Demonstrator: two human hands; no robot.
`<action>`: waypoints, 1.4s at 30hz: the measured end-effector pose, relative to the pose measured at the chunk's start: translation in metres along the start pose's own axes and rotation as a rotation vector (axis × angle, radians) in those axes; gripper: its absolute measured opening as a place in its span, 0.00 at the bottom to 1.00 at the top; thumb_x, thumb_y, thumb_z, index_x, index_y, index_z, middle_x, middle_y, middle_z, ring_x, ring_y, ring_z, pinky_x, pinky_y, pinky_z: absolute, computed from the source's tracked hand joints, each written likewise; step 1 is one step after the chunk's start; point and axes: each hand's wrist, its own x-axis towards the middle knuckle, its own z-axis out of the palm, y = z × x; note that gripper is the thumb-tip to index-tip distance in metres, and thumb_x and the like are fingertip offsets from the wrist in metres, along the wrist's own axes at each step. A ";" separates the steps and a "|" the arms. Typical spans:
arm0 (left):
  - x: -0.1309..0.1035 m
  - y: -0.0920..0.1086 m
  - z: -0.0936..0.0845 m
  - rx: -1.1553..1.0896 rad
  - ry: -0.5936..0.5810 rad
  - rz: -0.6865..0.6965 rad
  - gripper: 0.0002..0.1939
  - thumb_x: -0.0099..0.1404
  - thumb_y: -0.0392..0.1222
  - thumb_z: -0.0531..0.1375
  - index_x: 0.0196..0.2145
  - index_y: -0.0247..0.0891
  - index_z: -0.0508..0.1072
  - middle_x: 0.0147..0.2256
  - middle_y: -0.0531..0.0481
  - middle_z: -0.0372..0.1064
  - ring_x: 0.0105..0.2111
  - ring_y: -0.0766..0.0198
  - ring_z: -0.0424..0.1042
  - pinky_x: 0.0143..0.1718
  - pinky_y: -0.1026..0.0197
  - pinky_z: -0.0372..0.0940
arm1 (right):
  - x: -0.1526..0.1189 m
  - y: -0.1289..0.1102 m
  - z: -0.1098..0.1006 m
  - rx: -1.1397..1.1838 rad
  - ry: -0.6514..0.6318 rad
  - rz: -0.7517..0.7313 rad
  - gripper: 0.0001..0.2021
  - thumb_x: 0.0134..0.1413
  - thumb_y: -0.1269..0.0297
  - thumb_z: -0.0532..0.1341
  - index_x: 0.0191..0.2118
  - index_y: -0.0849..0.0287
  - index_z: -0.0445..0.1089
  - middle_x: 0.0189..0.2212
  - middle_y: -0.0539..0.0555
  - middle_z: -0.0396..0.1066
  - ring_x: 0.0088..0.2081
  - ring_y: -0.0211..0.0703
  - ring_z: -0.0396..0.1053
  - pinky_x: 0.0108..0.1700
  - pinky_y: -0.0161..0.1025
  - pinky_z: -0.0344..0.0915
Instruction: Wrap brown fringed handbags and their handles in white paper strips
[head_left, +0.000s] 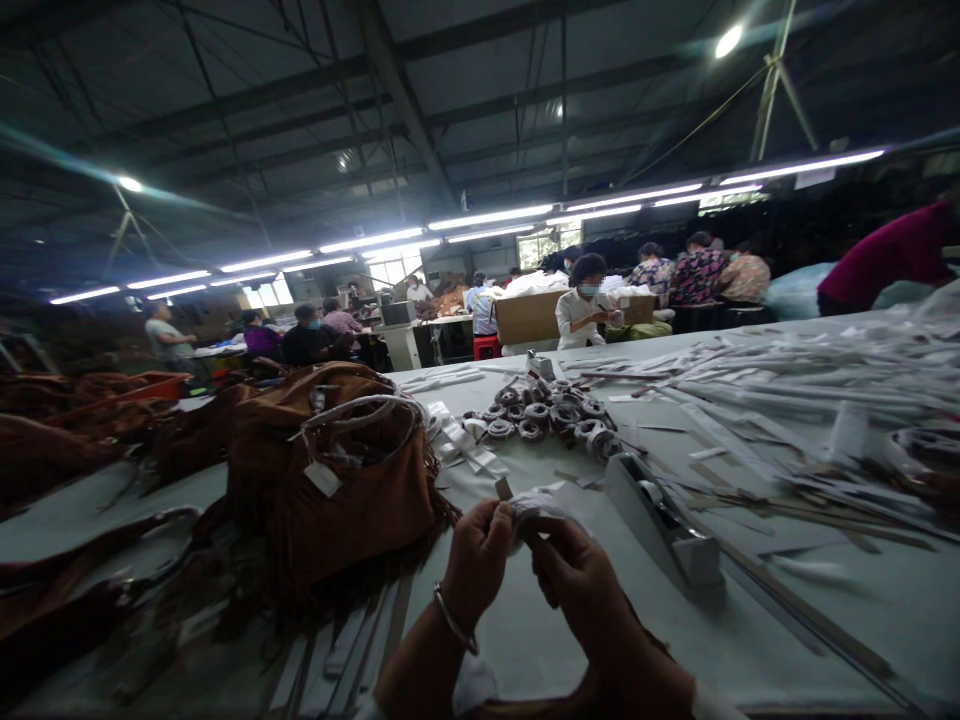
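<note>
Above the table, my left hand (478, 562) pinches one end of a curved strap wrapped in thin white material (541, 504). A small flat brownish-grey piece (503, 488) sticks up by my left thumb. My right hand (574, 572) closes on the other side of the same wrapped strap, fingers bent around it. Left of my hands stands a brown fringed handbag (337, 500) with a wrapped handle and a white tag (322, 478). Right of them is a grey tape dispenser (664, 530). Coiled wrapped straps (555, 412) lie in a heap beyond.
Long white and brown strips (795, 390) cover the right of the table (885, 640). More brown bags (60, 430) fill the left side. White strips (465, 440) lie behind the handbag. Several people work farther back, one in white (581, 315) across the table.
</note>
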 end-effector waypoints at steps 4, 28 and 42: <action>0.002 0.000 -0.002 0.036 0.002 0.005 0.20 0.69 0.55 0.53 0.26 0.36 0.65 0.23 0.56 0.57 0.25 0.68 0.55 0.26 0.66 0.54 | -0.006 0.001 -0.017 -0.437 -0.045 -0.524 0.14 0.59 0.64 0.61 0.51 0.57 0.71 0.42 0.59 0.75 0.38 0.46 0.72 0.40 0.41 0.70; 0.000 0.013 -0.016 0.070 -0.508 -0.071 0.29 0.67 0.64 0.53 0.29 0.31 0.71 0.25 0.54 0.57 0.26 0.68 0.54 0.27 0.66 0.51 | 0.035 -0.030 -0.024 -0.514 -0.290 -0.428 0.06 0.51 0.73 0.60 0.30 0.58 0.74 0.30 0.52 0.74 0.32 0.40 0.71 0.36 0.35 0.65; -0.004 0.014 -0.009 0.139 -0.483 0.188 0.20 0.69 0.54 0.55 0.30 0.34 0.72 0.32 0.48 0.67 0.34 0.63 0.64 0.39 0.63 0.60 | 0.039 -0.032 -0.036 -0.467 -0.402 -0.298 0.08 0.50 0.73 0.61 0.22 0.62 0.71 0.27 0.50 0.66 0.28 0.35 0.66 0.29 0.31 0.59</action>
